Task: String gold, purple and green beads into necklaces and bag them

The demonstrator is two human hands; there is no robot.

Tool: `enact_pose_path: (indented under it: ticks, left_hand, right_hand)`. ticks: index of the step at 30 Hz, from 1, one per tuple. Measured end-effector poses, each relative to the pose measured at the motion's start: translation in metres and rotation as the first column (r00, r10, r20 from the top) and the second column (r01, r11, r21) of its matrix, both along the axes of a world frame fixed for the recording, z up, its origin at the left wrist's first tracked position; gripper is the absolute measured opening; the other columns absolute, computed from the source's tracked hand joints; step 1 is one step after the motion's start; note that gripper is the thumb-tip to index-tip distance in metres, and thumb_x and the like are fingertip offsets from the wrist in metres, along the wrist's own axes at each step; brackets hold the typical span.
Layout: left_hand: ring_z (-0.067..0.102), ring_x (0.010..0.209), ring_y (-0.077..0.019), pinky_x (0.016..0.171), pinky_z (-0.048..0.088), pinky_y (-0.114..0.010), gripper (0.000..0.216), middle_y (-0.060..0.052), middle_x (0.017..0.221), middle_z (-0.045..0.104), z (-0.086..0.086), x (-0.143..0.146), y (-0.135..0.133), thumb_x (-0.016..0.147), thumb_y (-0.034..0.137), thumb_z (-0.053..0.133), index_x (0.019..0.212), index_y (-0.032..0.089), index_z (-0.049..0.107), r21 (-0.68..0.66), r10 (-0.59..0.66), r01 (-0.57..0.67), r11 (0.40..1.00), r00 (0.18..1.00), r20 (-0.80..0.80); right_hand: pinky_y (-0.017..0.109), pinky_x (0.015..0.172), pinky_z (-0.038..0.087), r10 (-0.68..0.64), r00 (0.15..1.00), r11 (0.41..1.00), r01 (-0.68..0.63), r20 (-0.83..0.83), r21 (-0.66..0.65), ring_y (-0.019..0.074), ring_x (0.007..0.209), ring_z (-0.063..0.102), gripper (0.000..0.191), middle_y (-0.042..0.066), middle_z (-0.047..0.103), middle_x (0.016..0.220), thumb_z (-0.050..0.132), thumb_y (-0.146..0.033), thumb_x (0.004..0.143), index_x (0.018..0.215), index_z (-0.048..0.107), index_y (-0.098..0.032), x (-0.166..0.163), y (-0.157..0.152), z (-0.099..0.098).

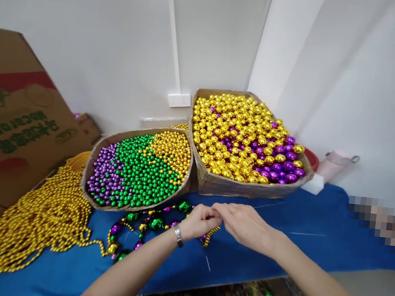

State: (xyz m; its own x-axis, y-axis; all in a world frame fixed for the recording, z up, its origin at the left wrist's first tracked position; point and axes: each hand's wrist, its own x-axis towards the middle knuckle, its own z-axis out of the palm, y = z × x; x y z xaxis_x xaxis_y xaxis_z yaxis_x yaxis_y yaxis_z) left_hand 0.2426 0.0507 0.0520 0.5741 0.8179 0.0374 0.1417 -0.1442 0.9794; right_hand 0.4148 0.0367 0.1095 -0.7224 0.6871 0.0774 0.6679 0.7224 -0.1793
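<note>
- Step looks like fine fingertip work on the beaded strand (156,223), just in front of the small-bead box (126,208). I'd keep grips short, leave slack, pull gently.
- Left hand (199,222), front-right of that box: fingers curled, thumb near index; exact gap and contents hidden, can't tell.
- Right hand (245,226), farther right of the box: fingers bent narrow, tips meeting the left's; can't tell if they grip anything.
- Gold chain pile (45,217), left of the box: loose tail runs toward the strand, could snag; keep it clear.
- Large-bead box (249,190): right of and behind small-bead box.
</note>
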Motion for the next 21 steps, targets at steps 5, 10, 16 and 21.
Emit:
enact_pose_path:
  ticks: [5,10,16,21]
  left_hand:
    - [0.035,0.05,-0.0059,0.048,0.029,-0.018,0.029,0.003,0.053,0.047,0.003,-0.018,-0.006,0.08,0.033,0.055,0.068,0.009,0.065,-0.01,-0.111,0.111,0.994,0.992,-0.059]
    - [0.047,0.056,-0.0087,0.054,0.036,-0.019,0.029,-0.002,0.063,0.059,0.007,-0.029,-0.003,0.078,0.037,0.06,0.075,0.01,0.07,0.052,-0.075,0.079,0.996,0.995,-0.071]
    - [0.051,0.061,-0.0105,0.056,0.037,-0.021,0.032,-0.004,0.071,0.061,0.015,-0.038,-0.003,0.081,0.04,0.056,0.072,0.012,0.068,0.144,0.098,-0.083,0.986,0.991,-0.097]
    - [0.051,0.065,-0.0111,0.061,0.038,-0.022,0.026,-0.002,0.068,0.058,0.018,-0.029,-0.007,0.082,0.036,0.056,0.073,0.014,0.068,0.319,0.046,-0.002,0.948,0.99,-0.131]
  right_hand:
    - [0.025,0.062,0.04,0.034,0.999,0.994,-0.035,-0.014,-0.106,0.017,0.073,0.06,0.018,0.004,0.062,0.081,0.044,-0.015,0.084,0.1,0.05,-0.019,-0.014,0.007,-0.004]
    - [0.027,0.063,0.041,-0.001,0.999,0.979,-0.009,-0.046,-0.206,0.017,0.071,0.059,0.014,0.006,0.062,0.08,0.043,-0.018,0.085,0.089,0.057,-0.018,0.0,0.014,0.005]
    - [0.023,0.058,0.046,-0.202,0.856,0.826,-0.112,-0.475,-0.552,0.0117,0.067,0.059,0.034,0.006,0.064,0.096,0.036,-0.039,0.094,0.084,0.061,-0.019,0.026,0.003,-0.002]
    - [0.03,0.074,0.048,-0.412,0.564,0.835,-0.08,-0.716,-0.544,0.0162,0.087,0.058,0.029,0.008,0.058,0.115,0.046,-0.042,0.089,0.089,0.064,-0.02,-0.005,-0.002,-0.015]
